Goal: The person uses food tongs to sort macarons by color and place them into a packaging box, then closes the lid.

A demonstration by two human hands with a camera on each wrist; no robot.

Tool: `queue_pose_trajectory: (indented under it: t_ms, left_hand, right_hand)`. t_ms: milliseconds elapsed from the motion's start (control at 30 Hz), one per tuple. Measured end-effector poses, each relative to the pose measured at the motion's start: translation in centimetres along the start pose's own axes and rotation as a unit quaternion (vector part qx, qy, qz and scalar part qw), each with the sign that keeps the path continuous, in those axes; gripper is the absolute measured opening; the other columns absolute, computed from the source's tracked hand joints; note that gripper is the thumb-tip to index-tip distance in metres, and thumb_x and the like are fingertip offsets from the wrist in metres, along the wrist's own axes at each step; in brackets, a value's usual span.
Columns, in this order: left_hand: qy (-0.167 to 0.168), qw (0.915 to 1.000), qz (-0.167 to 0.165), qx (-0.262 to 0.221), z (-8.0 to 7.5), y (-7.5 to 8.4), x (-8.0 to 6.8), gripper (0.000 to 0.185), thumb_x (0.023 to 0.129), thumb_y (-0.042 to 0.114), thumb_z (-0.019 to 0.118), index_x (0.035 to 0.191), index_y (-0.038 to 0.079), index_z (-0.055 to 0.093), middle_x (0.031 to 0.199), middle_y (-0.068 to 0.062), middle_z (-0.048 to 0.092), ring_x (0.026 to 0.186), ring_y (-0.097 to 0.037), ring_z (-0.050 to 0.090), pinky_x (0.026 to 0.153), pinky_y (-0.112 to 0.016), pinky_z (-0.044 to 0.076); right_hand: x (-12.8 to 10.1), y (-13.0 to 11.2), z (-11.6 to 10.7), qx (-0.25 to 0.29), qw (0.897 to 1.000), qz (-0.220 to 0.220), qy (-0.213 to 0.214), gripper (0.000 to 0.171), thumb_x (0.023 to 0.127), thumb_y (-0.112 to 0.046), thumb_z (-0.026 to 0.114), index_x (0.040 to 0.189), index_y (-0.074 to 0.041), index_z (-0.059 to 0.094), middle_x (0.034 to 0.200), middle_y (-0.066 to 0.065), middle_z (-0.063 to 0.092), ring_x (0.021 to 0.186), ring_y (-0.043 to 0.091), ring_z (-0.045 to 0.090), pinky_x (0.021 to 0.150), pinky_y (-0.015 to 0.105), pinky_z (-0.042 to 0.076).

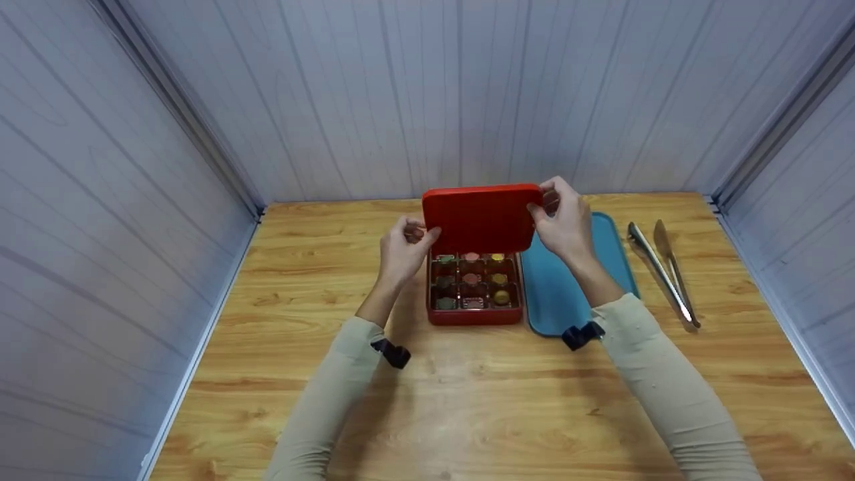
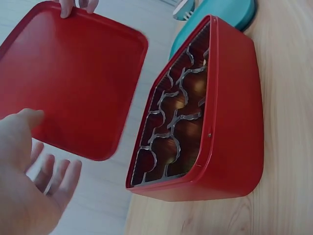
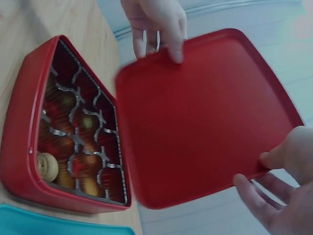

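Wooden table (image 1: 467,401) bearing red compartmented box (image 1: 474,314); left hand (image 1: 403,252) and right hand (image 1: 566,220) pinching, raising its glossy red lid (image 1: 481,219).

Red lid (image 1: 482,217), red box (image 1: 475,316), teal tray (image 1: 554,294), silver tongs (image 1: 662,268).

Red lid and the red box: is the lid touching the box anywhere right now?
Apart. The left wrist view shows the red lid held clear of the red box, with pale background visible between their edges; the right wrist view shows a gap too.
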State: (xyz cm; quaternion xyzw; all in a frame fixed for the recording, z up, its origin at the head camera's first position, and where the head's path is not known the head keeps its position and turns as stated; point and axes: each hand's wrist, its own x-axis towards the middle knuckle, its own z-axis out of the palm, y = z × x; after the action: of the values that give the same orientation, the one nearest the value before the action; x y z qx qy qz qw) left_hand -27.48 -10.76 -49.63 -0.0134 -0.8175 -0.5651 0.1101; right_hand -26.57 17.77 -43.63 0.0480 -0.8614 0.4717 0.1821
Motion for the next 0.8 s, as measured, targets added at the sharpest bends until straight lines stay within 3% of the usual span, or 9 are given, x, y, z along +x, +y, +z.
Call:
queue_pose_trajectory:
  t_ms: [100,200,367,467,567,667,733,800]
  left_hand:
    - [-0.013,0.9996,-0.025,-0.009,-0.1,-0.1,0.0,0.031,0.106,0.031,0.079,0.120,0.004,0.078,0.112,-0.017,0.083,0.105,-0.028,0.078,0.089,-0.028,0.063]
    - [-0.038,0.9975,-0.042,-0.042,-0.1,-0.2,0.0,0.037,0.115,0.031,0.064,0.134,0.001,0.075,0.130,-0.023,0.080,0.123,-0.038,0.077,0.100,-0.041,0.069]
    - [-0.058,0.9896,-0.065,-0.115,0.1,-0.2,0.2,0.050,0.123,0.032,0.043,0.147,-0.004,0.068,0.145,-0.030,0.072,0.137,-0.045,0.070,0.112,-0.060,0.063]
    - [-0.060,0.9862,-0.073,-0.136,0.0,-0.3,0.2,0.057,0.124,0.036,0.038,0.151,-0.005,0.066,0.151,-0.031,0.069,0.144,-0.045,0.066,0.116,-0.062,0.060]
    - [-0.075,0.9830,-0.079,-0.148,0.1,-0.5,0.2,0.060,0.124,0.038,0.037,0.157,-0.005,0.061,0.163,-0.028,0.061,0.152,-0.045,0.060,0.119,-0.062,0.058]
    - [-0.092,0.9736,-0.093,-0.187,0.3,-0.8,0.2,0.058,0.123,0.033,0.037,0.165,-0.005,0.052,0.174,-0.026,0.050,0.162,-0.044,0.050,0.123,-0.064,0.054]
    - [-0.093,0.9646,-0.105,-0.223,0.4,-1.1,0.1,0.056,0.122,0.025,0.038,0.168,-0.006,0.046,0.179,-0.026,0.042,0.167,-0.043,0.043,0.127,-0.064,0.050]
    - [-0.090,0.9571,-0.115,-0.250,0.6,-1.4,0.0,0.056,0.119,0.016,0.039,0.170,-0.006,0.042,0.182,-0.025,0.038,0.170,-0.041,0.038,0.131,-0.063,0.047]
  right_hand:
    - [-0.2,0.6,0.4,0.015,0.999,-0.016,0.032,0.016,0.107,-0.004,0.072,0.121,0.004,0.069,0.114,0.029,0.079,0.103,0.041,0.073,0.086,0.032,0.052]
    - [-0.5,1.0,0.8,0.026,0.998,-0.030,0.049,0.016,0.107,-0.004,0.073,0.120,0.004,0.069,0.115,0.028,0.079,0.104,0.042,0.074,0.082,0.026,0.051]
    - [-0.9,1.4,1.5,0.031,0.996,-0.059,0.066,0.015,0.107,-0.006,0.074,0.118,0.003,0.069,0.114,0.026,0.080,0.104,0.041,0.076,0.072,0.010,0.047]
    - [-1.1,1.7,1.9,0.040,0.994,-0.073,0.074,0.011,0.106,-0.003,0.074,0.115,0.002,0.070,0.112,0.025,0.080,0.104,0.040,0.078,0.075,0.009,0.053]
    - [-1.2,2.1,2.4,0.053,0.992,-0.082,0.076,0.007,0.103,0.005,0.073,0.109,0.002,0.071,0.109,0.024,0.079,0.106,0.039,0.079,0.091,0.026,0.068]
    - [-1.3,2.7,2.9,0.072,0.991,-0.087,0.067,0.008,0.102,0.009,0.071,0.106,0.003,0.072,0.108,0.024,0.078,0.108,0.039,0.080,0.102,0.052,0.069]
    - [-1.5,3.1,3.1,0.083,0.991,-0.090,0.057,0.006,0.102,0.009,0.072,0.106,0.004,0.073,0.109,0.025,0.078,0.109,0.039,0.080,0.104,0.058,0.067]
    - [-1.8,3.5,3.3,0.093,0.991,-0.088,0.044,0.006,0.102,0.009,0.073,0.106,0.005,0.074,0.111,0.025,0.078,0.113,0.039,0.080,0.104,0.054,0.067]
